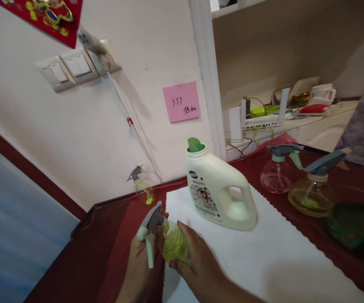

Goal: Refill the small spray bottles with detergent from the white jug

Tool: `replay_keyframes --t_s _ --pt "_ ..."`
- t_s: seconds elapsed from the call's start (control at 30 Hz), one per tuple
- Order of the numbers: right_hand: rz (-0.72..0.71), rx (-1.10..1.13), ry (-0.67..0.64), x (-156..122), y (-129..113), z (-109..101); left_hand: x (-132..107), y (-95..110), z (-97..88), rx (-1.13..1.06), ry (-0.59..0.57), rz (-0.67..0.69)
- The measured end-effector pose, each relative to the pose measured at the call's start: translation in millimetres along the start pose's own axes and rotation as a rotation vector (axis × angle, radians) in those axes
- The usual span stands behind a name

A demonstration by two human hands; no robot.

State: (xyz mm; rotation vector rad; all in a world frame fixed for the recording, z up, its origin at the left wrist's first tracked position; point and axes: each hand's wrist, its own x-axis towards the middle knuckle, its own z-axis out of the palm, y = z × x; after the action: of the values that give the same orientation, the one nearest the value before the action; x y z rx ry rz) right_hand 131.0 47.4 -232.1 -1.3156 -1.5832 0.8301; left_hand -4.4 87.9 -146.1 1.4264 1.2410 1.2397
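Observation:
My left hand [138, 263] grips a clear spray bottle [174, 244] of yellow-green liquid at the neck, below its grey and pale green trigger head [149, 223]. My right hand [197, 261] wraps the bottle's body from the right. Both hands are over a white scalloped mat [264, 252] on a dark red tablecloth [75, 256]. Just beyond them stands a cream detergent jug [220, 198] with a green spout. Farther off are a small spray bottle [143, 190], a pinkish spray bottle [275, 173] and a yellow-tinted spray bottle [312, 191].
A dark green glass bottle [355, 227] lies blurred at the right edge. Behind the table rise a wall with light switches [68, 67] and a pink sticky note [181, 102]. A shelf holds a router [260, 120] and clutter. A blue-grey floor [18, 231] lies left.

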Motion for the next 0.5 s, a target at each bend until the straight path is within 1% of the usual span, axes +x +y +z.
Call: replay_keyframes --t_s 0.1,0.27,0.33,0.43,0.5 --pt "0.004 -0.002 0.007 1 1 0 3 -3 -1.8 -0.033 -0.050 0.000" --pt "0.001 0.002 0.008 1 1 0 3 -7 0.5 -0.033 -0.065 0.002" --pt "0.004 0.008 0.008 0 0 0 0 -11 3.5 -0.033 -0.041 0.009" --pt "0.004 0.022 0.019 -1 -1 -1 -6 -18 7.6 -0.055 0.035 0.014" --pt "0.014 0.027 0.017 -1 -2 -2 -8 -21 9.0 -0.071 0.045 -0.015"
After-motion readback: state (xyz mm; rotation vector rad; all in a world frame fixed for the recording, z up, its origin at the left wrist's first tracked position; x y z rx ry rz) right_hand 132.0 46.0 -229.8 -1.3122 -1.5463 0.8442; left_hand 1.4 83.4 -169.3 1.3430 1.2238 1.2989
